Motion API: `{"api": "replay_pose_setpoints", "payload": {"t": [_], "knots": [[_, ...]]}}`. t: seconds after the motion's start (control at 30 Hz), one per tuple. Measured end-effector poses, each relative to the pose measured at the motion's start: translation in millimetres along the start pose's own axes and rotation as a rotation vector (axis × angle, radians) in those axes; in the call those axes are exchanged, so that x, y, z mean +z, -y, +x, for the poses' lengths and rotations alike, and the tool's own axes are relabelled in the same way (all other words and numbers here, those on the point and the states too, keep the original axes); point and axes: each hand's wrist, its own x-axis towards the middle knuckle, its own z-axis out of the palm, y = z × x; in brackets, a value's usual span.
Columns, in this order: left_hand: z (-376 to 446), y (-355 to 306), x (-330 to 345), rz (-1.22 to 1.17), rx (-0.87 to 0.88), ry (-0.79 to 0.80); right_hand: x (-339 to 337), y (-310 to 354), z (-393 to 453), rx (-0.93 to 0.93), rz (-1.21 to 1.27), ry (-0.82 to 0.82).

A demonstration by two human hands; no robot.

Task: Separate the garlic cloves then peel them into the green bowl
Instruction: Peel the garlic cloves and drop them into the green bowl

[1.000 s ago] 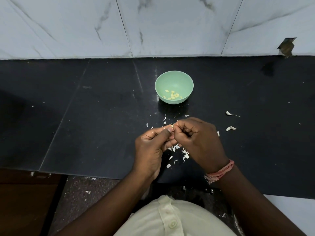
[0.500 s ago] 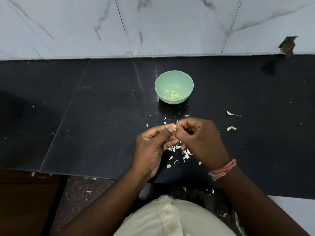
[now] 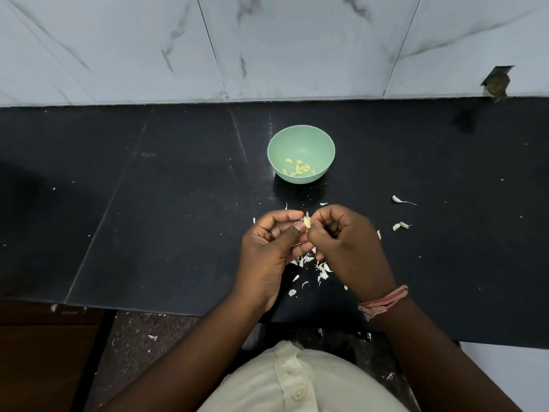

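The pale garlic clove [image 3: 307, 223] now shows bare between both hands, pinched by left hand [image 3: 269, 251] and right hand [image 3: 344, 245]; probably heading for the green bowl [image 3: 301, 138] just beyond.

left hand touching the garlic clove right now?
Touching. The head view shows the left hand pinching the garlic clove between thumb and fingertips, no gap visible; the right hand picks at it too.

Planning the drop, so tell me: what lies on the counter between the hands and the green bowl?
The head view shows only a few white skin scraps on black counter between the hands and the green bowl.
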Motion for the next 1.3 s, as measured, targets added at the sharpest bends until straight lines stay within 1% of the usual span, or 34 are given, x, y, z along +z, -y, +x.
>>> {"api": "replay_pose_setpoints", "payload": {"t": [0.07, 0.17, 0.27, 0.4, 0.6, 0.7, 0.8, 0.93, 1.07, 1.2, 1.3], "knots": [[-1, 0, 2, 0.023, -0.011, -0.034, 1, -5, 0, -0.08, -0.131, -0.04], [-2, -3, 5, 0.022, -0.048, -0.053, 3, -7, -2, -0.191, -0.243, -0.091], [-1, -4, 6, 0.003, -0.092, -0.075, 3, -10, -1, -0.226, -0.28, -0.106], [-1, -5, 6, -0.021, -0.137, -0.087, 5, -12, -1, -0.22, -0.275, -0.115], [-1, -9, 6, -0.051, -0.193, -0.066, 13, -19, -1, -0.408, -0.449, -0.19], [0, -11, 5, -0.075, -0.231, -0.074, 14, -23, 1, -0.451, -0.497, -0.197], [1, -11, 6, -0.054, -0.255, -0.102, 18, -24, 0, -0.436, -0.496, -0.169], [4, -8, 7, -0.042, -0.226, -0.136, 24, -24, 0, -0.364, -0.492, -0.158], [3, -9, 8, -0.035, -0.204, -0.1, 21, -17, -1, -0.21, -0.31, -0.142], [5, -8, 5, -0.04, -0.208, -0.099, 19, -11, 0, -0.06, -0.173, -0.117], [5, -8, 2, -0.051, -0.205, -0.085, 18, -9, -1, 0.024, -0.06, -0.113]]}}
